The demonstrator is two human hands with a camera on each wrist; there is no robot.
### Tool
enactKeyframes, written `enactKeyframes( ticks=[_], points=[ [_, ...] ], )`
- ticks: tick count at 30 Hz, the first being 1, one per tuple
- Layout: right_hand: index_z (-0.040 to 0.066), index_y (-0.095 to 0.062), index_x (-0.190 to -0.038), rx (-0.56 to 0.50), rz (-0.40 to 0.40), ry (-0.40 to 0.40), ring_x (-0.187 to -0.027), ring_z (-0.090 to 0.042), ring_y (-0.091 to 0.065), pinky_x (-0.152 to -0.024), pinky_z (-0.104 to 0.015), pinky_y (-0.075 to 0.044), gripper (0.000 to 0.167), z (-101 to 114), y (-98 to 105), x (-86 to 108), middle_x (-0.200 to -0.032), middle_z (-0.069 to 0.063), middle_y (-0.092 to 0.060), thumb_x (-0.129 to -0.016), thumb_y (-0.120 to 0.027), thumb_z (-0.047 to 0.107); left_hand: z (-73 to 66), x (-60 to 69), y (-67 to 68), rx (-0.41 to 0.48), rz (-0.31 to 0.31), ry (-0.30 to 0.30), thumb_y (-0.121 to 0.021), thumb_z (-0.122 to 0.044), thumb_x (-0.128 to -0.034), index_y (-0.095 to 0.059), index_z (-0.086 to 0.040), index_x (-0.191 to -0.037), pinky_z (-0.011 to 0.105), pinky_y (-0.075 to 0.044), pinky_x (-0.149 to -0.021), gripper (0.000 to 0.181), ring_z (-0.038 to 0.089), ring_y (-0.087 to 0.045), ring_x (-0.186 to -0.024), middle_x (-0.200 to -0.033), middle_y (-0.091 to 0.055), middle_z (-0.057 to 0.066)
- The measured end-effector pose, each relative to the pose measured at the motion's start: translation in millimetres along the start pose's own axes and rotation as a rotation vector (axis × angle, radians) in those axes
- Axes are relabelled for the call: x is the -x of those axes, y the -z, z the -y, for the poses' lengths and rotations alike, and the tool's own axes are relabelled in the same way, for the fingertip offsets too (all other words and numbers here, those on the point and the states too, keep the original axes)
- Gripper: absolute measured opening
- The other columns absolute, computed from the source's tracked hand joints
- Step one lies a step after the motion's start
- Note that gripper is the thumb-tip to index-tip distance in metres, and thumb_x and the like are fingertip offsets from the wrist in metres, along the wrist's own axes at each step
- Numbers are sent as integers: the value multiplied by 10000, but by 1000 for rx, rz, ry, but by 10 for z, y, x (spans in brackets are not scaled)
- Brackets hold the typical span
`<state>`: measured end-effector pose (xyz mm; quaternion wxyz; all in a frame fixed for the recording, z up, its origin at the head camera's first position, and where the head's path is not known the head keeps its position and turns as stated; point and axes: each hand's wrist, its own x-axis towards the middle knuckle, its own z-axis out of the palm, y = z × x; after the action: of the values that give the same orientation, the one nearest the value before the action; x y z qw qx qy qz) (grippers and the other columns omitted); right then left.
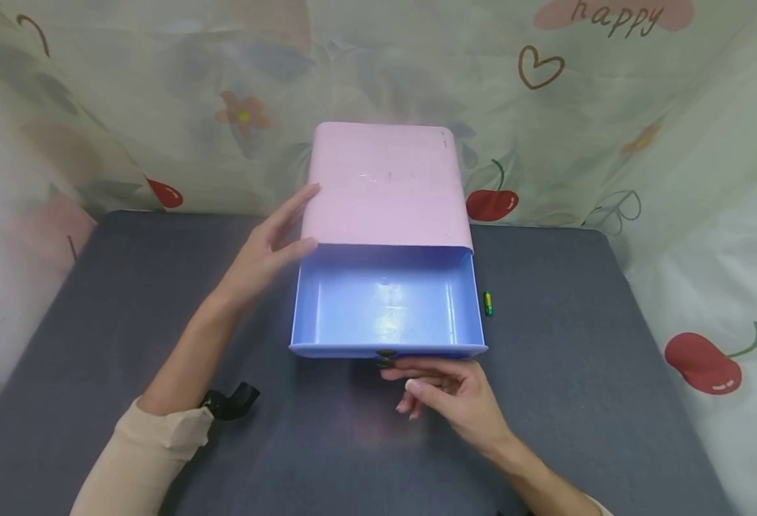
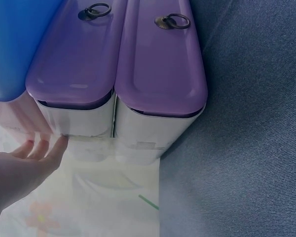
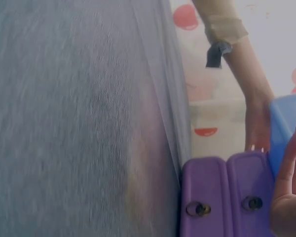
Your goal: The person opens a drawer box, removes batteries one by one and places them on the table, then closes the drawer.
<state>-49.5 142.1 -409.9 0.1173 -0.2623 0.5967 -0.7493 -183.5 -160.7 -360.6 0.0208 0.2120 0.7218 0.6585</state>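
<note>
A pink-topped drawer unit (image 1: pixel 388 186) has its blue top drawer (image 1: pixel 385 308) pulled out, with nothing visible inside. Against the unit's left side rests my left hand (image 1: pixel 259 254), fingers and thumb spread; the left wrist view shows its fingertips (image 2: pixel 64 139) on the side wall. My right hand (image 1: pixel 459 394) is at the drawer's front, its extended index finger by the dark metal pull (image 1: pixel 386 353), thumb apart from it. The right wrist view shows this hand (image 3: pixel 290 185) with fairly straight fingers beside the blue drawer front (image 3: pixel 286 116).
Two closed purple drawers (image 2: pixel 160 64) with ring pulls lie below the blue one. A small green-and-yellow battery (image 1: pixel 488 303) lies on the dark table (image 1: pixel 565 358) right of the drawer. A printed curtain (image 1: pixel 178 93) hangs behind and at both sides.
</note>
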Motion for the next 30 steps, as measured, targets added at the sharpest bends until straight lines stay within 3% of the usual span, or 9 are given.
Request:
enactKeyframes(
  ticks=[15, 22, 30],
  points=[
    [-200, -586, -1176, -55, 4, -34, -726, -121, -699, -554, -340, -578, 256, -26, -207, -137, -1074, -113, -741, -972, -554, -48, 11, 11, -2, 0, 0, 10, -605, -120, -970, -344, -227, -1559, 533, -215, -1180, 653, 118, -209, -1488, -1614, -272, -82],
    [-172, -615, -1179, -47, -37, -67, -731, -140, -704, -542, -339, -574, 254, 10, -273, -176, -1073, -216, -718, -986, -553, -20, 1, 17, -4, -31, -3, 12, -620, -171, -974, -341, -268, -1558, 557, -206, -1178, 655, 110, -202, -1489, -1614, -265, -104],
    [-157, -662, -1091, 18, -122, -110, -646, -154, -691, -515, -372, -572, 224, 60, -284, -249, -970, -193, -741, -978, -596, 26, -5, 9, -5, -42, -8, 22, -633, -196, -969, -349, -286, -1553, 554, -219, -1175, 656, 106, -218, -1484, -1608, -276, -114]
  ],
)
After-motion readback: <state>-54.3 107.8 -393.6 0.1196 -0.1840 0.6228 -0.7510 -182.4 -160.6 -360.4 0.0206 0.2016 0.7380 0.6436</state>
